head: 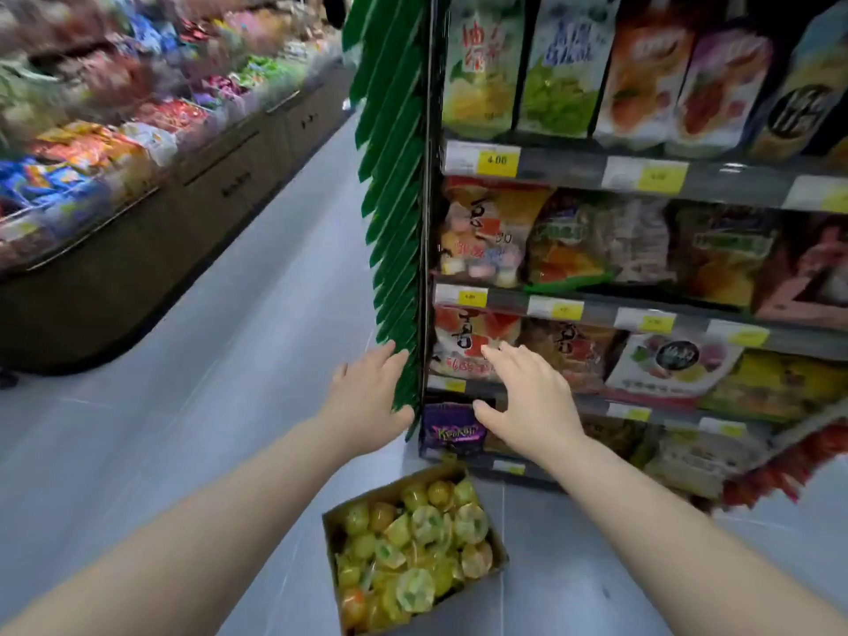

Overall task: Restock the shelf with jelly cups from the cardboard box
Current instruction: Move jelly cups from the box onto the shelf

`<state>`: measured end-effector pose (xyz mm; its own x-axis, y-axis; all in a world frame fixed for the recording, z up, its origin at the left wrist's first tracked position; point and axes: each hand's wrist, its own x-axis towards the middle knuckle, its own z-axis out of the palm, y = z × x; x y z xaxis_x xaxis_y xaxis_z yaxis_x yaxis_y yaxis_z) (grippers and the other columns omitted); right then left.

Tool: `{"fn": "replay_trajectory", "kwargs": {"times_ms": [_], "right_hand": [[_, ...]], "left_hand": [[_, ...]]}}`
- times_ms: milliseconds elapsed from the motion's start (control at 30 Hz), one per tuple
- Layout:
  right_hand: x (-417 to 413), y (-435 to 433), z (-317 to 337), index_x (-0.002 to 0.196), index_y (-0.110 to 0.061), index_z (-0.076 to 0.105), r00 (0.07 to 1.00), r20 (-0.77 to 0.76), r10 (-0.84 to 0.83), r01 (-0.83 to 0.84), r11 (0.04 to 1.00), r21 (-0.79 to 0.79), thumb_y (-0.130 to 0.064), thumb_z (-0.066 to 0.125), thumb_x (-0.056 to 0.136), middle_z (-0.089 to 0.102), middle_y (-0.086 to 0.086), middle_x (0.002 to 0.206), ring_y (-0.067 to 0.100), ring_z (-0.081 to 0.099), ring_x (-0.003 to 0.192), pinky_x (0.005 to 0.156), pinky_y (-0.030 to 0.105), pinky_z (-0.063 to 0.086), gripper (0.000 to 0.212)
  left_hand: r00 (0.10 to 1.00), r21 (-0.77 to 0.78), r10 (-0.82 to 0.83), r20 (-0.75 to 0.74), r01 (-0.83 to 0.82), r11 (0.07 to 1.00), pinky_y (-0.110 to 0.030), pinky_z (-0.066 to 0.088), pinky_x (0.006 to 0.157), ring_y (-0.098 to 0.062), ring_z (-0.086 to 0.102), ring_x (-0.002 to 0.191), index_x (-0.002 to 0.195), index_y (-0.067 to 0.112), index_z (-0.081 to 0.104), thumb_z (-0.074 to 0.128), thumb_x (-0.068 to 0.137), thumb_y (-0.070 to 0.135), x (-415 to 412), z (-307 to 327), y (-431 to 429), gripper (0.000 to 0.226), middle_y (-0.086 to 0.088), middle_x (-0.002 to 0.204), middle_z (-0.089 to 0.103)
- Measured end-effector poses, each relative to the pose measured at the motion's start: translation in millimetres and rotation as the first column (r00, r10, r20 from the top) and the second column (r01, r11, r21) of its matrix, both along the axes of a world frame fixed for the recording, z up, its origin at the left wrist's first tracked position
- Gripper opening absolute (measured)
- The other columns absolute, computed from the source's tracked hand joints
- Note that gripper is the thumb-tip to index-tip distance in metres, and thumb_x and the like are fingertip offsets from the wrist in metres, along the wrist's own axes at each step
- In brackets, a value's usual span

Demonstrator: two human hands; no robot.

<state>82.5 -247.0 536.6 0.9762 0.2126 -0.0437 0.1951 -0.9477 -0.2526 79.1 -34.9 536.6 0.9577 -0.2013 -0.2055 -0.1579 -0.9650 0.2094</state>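
Fingers of both the left hand [367, 392] and right hand [527, 397] are spread, nothing held; jelly cups [413, 553] must next be picked from the cardboard box [498, 560].

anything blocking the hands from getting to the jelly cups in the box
Nothing visible does. The cardboard box lies open on the floor, jelly cups exposed, below the left hand and right hand by the shelf.
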Motion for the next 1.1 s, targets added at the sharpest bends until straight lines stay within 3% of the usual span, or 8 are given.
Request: {"fn": "replay_trajectory", "kwargs": {"times_ms": [333,433,533,633,767,900,1033,1100], "right_hand": [[-6.1,17.8,-203.8,0.15,-0.035,0.022,0.932,-0.347,-0.105,0.115,0.993,0.008,-0.047,0.052,0.091,0.02,-0.007,0.158,0.017,0.019,0.144,0.114,0.034,0.023,0.068],[-6.6,12.2,-273.0,0.15,-0.034,0.025,0.916,-0.383,-0.123,0.131,0.991,-0.006,-0.043,0.053,0.09,0.023,-0.005,0.157,0.019,0.024,0.142,0.111,0.033,0.027,0.066],[-8.5,7.5,-346.4,0.149,-0.032,0.025,0.9,-0.417,-0.128,0.139,0.99,-0.003,-0.038,0.052,0.093,0.025,-0.006,0.156,0.019,0.026,0.14,0.109,0.031,0.026,0.063],[-15.4,5.0,-425.3,0.149,-0.031,0.025,0.884,-0.447,-0.138,0.168,0.986,0.027,-0.036,0.051,0.093,0.027,-0.008,0.154,0.018,0.027,0.139,0.109,0.029,0.026,0.062],[-19.6,10.4,-522.0,0.147,-0.035,0.026,0.868,-0.473,-0.154,0.213,0.974,0.075,-0.036,0.056,0.09,0.03,-0.008,0.152,0.019,0.031,0.137,0.109,0.033,0.032,0.065],[-17.2,19.0,-591.6,0.148,-0.036,0.025,0.887,-0.44,-0.142,0.218,0.967,0.129,-0.033,0.058,0.09,0.029,-0.01,0.152,0.017,0.029,0.138,0.11,0.035,0.033,0.066],[-16.8,17.5,-630.9,0.149,-0.034,0.023,0.932,-0.357,-0.061,0.118,0.983,0.14,-0.028,0.057,0.092,0.026,-0.01,0.154,0.013,0.02,0.142,0.117,0.035,0.018,0.067],[-19.9,10.9,-637.4,0.149,-0.035,0.024,0.94,-0.341,-0.028,0.076,0.989,0.126,-0.024,0.055,0.092,0.023,-0.01,0.155,0.013,0.019,0.143,0.118,0.035,0.018,0.065]], "left_hand": [[0.965,-0.052,-0.035,-0.258,0.023,0.998,-0.043,0.014,0.118,-0.019,0.015,0.146,0.152,0.024,0.017,0.046,0.093,0.039,3.2,-203.2,31.5,0.067,0.001,0.161,0.008],[0.96,-0.095,-0.017,-0.279,-0.01,0.995,-0.041,0.019,0.117,-0.021,0.024,0.143,0.149,0.025,0.024,0.041,0.085,0.045,0.6,-276.2,20.4,0.07,0.001,0.159,0.017],[0.943,-0.112,-0.003,-0.332,-0.037,0.993,-0.038,0.024,0.116,-0.02,0.025,0.143,0.15,0.023,0.023,0.051,0.087,0.042,-4.0,-358.4,8.5,0.071,0.001,0.158,0.019],[0.908,-0.167,0.097,-0.407,-0.179,0.97,-0.035,0.025,0.116,-0.017,0.025,0.143,0.15,0.021,0.027,0.055,0.088,0.035,-12.7,-441.2,4.3,0.07,0.0,0.157,0.023],[0.808,-0.211,0.317,-0.497,-0.467,0.859,-0.03,0.04,0.103,-0.021,0.043,0.131,0.148,0.016,0.029,0.061,0.087,0.028,-17.6,-532.6,4.8,0.07,-0.005,0.147,0.04],[0.654,-0.112,0.463,-0.598,-0.641,0.759,-0.035,0.051,0.09,-0.03,0.058,0.113,0.152,0.015,0.002,0.067,0.083,0.039,-3.6,-609.9,-4.7,0.098,-0.015,0.142,0.044],[0.43,-0.17,0.656,-0.62,-0.89,0.423,-0.045,0.043,0.097,-0.041,0.047,0.124,0.152,0.016,-0.005,0.068,0.084,0.043,12.1,-658.8,-21.2,0.104,-0.021,0.148,0.03],[0.367,-0.202,0.678,-0.637,-0.928,0.313,-0.049,0.042,0.1,-0.043,0.043,0.125,0.151,0.015,-0.004,0.07,0.083,0.044,14.8,-675.2,-24.6,0.104,-0.022,0.148,0.028]]}}
